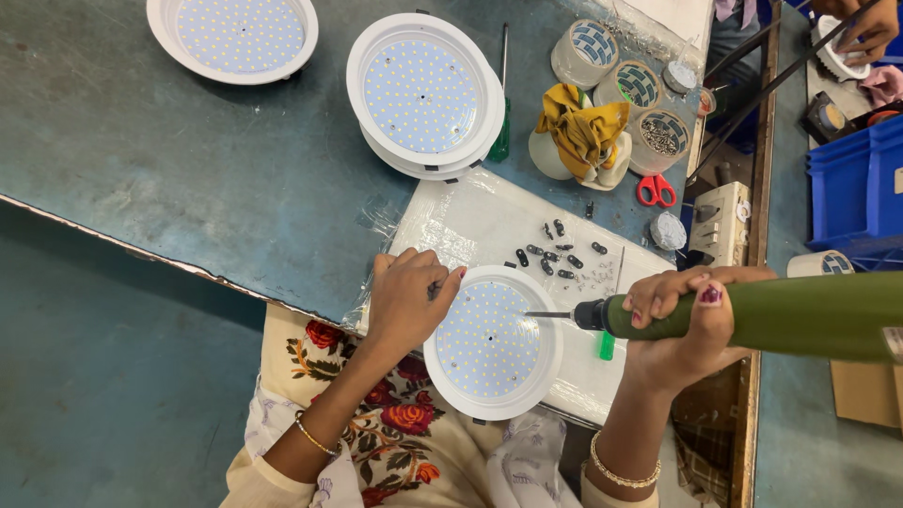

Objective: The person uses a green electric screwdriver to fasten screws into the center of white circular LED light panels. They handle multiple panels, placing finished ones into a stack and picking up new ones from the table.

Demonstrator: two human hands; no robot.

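Observation:
A round white LED downlight with a dotted light panel lies on a plastic-covered white board. My left hand rests on the lamp's left rim, pinching a small dark part. My right hand grips a green electric screwdriver, held level, its thin bit pointing left over the lamp's panel. Several small black screws lie scattered on the board just beyond the lamp.
Two stacked downlights and another lamp sit farther back on the blue-grey table. Patterned cups, a yellow cloth, red scissors and a green-handled screwdriver are at the back right. Blue crates and another person's hand are far right.

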